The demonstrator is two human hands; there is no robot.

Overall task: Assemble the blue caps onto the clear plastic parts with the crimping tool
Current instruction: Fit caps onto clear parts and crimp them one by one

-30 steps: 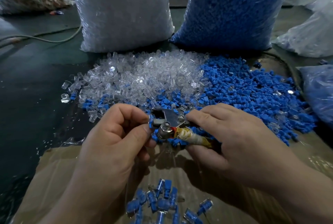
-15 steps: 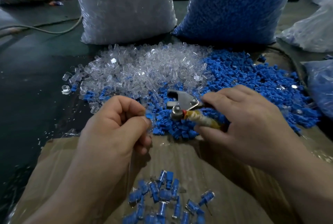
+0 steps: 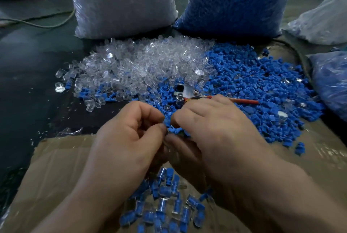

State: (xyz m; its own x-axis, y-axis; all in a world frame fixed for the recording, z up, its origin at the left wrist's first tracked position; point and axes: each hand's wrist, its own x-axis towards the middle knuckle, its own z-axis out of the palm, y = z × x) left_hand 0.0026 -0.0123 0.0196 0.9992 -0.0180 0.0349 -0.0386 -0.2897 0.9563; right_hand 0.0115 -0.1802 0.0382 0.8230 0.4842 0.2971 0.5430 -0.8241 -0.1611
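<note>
L hand (image 3: 131, 139) & R hand (image 3: 212, 129) both curled, tips meeting over blue caps (image 3: 244, 75). Can't tell what either grips. Crimping tool (image 3: 185, 92) just beyond R knuckles.

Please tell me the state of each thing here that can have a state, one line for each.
clear parts, loose heap, uncapped.
blue caps, loose heap.
crimping tool, head above the blue caps, red handle pointing right; grip hidden.
left hand, fingers curled, thumb on forefinger.
right hand, fingers curled, beside the left hand.
assembled pieces, capped, lying on cardboard.
white sack, upright, full.
blue sack, upright, full.
</note>
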